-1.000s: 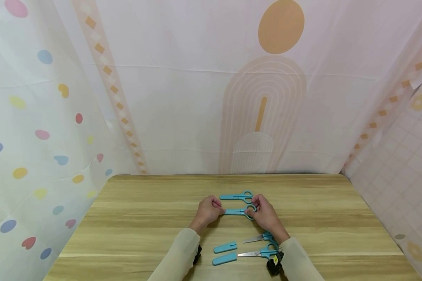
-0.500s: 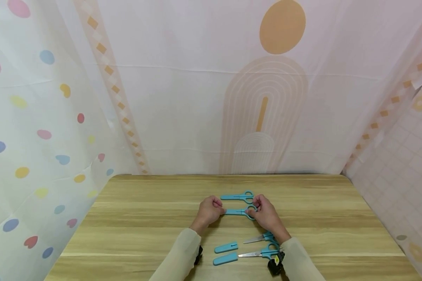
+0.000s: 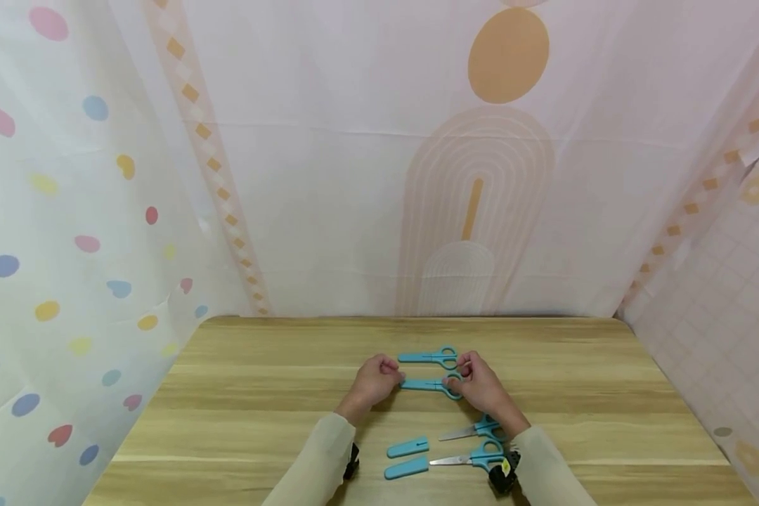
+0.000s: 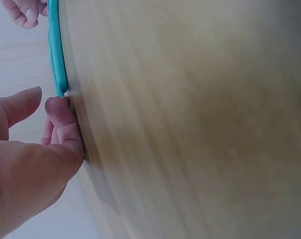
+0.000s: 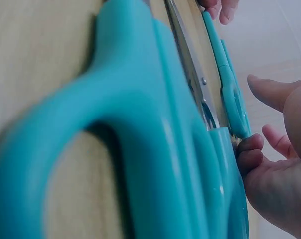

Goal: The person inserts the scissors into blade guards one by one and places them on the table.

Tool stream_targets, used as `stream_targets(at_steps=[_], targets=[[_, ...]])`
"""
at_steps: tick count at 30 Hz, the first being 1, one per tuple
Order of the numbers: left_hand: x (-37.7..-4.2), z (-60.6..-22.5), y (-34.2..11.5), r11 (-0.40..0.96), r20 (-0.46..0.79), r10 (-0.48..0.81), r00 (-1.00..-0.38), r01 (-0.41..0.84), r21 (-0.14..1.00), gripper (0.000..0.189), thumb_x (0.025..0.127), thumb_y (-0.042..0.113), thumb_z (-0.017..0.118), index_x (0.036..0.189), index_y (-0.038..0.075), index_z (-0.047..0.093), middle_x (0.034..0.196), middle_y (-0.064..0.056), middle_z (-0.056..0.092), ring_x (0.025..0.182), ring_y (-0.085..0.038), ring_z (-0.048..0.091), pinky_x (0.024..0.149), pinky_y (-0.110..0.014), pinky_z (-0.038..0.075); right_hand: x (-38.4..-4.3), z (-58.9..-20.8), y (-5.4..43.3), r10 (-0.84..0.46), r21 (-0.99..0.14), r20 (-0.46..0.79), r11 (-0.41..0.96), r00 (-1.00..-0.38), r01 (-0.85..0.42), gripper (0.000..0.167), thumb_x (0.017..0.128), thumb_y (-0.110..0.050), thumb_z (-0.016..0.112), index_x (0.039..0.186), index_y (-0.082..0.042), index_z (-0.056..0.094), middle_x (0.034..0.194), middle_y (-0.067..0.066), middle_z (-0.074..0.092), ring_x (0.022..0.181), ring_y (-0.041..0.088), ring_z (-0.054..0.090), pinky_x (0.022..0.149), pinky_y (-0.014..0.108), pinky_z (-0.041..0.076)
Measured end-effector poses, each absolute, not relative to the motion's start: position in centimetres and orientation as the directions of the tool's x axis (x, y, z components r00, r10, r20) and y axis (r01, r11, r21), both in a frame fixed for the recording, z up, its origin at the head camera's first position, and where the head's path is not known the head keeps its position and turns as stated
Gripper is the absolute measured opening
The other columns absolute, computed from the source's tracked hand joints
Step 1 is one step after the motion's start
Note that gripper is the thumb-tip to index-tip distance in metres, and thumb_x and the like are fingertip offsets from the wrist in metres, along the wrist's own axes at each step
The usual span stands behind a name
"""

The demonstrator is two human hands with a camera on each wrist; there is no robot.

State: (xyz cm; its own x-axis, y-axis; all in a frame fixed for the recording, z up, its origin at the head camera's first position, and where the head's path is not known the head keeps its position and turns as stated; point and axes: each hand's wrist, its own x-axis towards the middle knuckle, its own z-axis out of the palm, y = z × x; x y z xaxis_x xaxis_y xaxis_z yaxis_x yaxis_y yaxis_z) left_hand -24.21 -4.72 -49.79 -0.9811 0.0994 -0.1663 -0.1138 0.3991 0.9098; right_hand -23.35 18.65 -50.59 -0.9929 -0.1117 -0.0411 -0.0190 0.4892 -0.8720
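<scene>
A pair of scissors in a blue blade cover (image 3: pixel 420 384) lies crosswise on the table between both hands. My left hand (image 3: pixel 374 379) is at its covered tip. In the left wrist view the thumb (image 4: pixel 27 104) stands apart from the fingers, whose tips are right at the scissors' end (image 4: pixel 60 59). At the handle loops is my right hand (image 3: pixel 481 385). The right wrist view shows its thumb raised away from the fingers, which are right at the handle (image 5: pixel 234 107). Just beyond lies a second covered pair of scissors (image 3: pixel 419 358), parallel to the first.
Nearer the body lie two uncovered scissors, one with its blades (image 3: pixel 450 460) in plain view and the other (image 3: pixel 458 433) partly behind the right forearm. Two loose blue covers (image 3: pixel 407 447) are left of them. The wooden table (image 3: pixel 259 393) ends at a patterned curtain (image 3: pixel 329 211).
The head view has shifted slightly. A little more of the covered tip shows beside the left fingers; both hands have otherwise barely moved.
</scene>
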Motion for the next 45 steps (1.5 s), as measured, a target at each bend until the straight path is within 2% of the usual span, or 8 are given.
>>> stream_targets(at_steps=[8,17,23,29,37,45], targets=[[-24.3,-49.6,-5.2,0.362,-0.203,0.12,-0.972,-0.148,0.92,0.019,0.097,0.013,0.063,0.11,0.0,0.056,0.09,-0.008,0.062,0.075,-0.017,0.058,0.065,-0.027,0.048,-23.1,-49.9,19.2,-0.108,-0.851,-0.047,0.525,-0.993,-0.017,0.035,0.091,-0.019,0.073,0.111,-0.005,0.048,0.095,0.008,0.048,0.08,0.021,0.045,0.067,0.033,0.039],[-24.2,-49.9,-6.1,0.378,-0.189,0.15,-0.97,-0.12,0.918,0.019,0.098,0.017,0.061,0.108,0.002,0.054,0.085,-0.007,0.063,0.073,-0.016,0.056,0.064,-0.027,0.044,-22.9,-49.3,20.1,-0.101,-0.839,-0.022,0.543,-0.995,-0.036,0.031,0.093,-0.017,0.071,0.112,-0.002,0.051,0.102,0.01,0.054,0.089,0.021,0.051,0.073,0.032,0.045],[-23.7,-49.6,-6.9,0.396,-0.192,0.175,-0.966,-0.11,0.912,0.023,0.099,0.019,0.06,0.112,0.001,0.054,0.089,-0.008,0.063,0.076,-0.018,0.059,0.067,-0.03,0.048,-22.9,-49.1,20.9,-0.099,-0.831,0.007,0.552,-0.995,-0.061,0.027,0.094,-0.015,0.069,0.111,-0.002,0.052,0.1,0.009,0.054,0.083,0.019,0.049,0.067,0.029,0.044],[-23.4,-49.5,-7.3,0.393,-0.198,0.199,-0.96,-0.107,0.913,0.024,0.1,0.019,0.059,0.113,0.0,0.054,0.089,-0.009,0.063,0.076,-0.019,0.059,0.068,-0.03,0.049,-22.8,-49.1,21.8,-0.116,-0.813,0.02,0.577,-0.993,-0.084,0.025,0.095,-0.016,0.068,0.109,-0.002,0.053,0.097,0.007,0.054,0.082,0.019,0.046,0.067,0.03,0.041],[-22.7,-49.3,-7.7,0.397,-0.204,0.244,-0.948,-0.094,0.913,0.02,0.099,0.017,0.061,0.111,0.001,0.057,0.093,-0.01,0.062,0.078,-0.018,0.059,0.071,-0.032,0.052,-22.3,-49.4,22.9,-0.167,-0.8,0.041,0.585,-0.985,-0.133,0.018,0.094,-0.015,0.068,0.102,-0.004,0.056,0.092,0.004,0.057,0.08,0.017,0.049,0.068,0.026,0.043],[-21.7,-49.0,-8.6,0.425,-0.209,0.321,-0.924,-0.057,0.903,0.019,0.099,0.02,0.061,0.11,0.004,0.059,0.094,-0.008,0.063,0.077,-0.018,0.058,0.067,-0.031,0.05,-21.3,-49.4,23.6,-0.231,-0.801,0.039,0.574,-0.972,-0.169,0.016,0.094,-0.014,0.068,0.102,-0.004,0.057,0.09,0.002,0.057,0.078,0.014,0.048,0.067,0.024,0.042]])
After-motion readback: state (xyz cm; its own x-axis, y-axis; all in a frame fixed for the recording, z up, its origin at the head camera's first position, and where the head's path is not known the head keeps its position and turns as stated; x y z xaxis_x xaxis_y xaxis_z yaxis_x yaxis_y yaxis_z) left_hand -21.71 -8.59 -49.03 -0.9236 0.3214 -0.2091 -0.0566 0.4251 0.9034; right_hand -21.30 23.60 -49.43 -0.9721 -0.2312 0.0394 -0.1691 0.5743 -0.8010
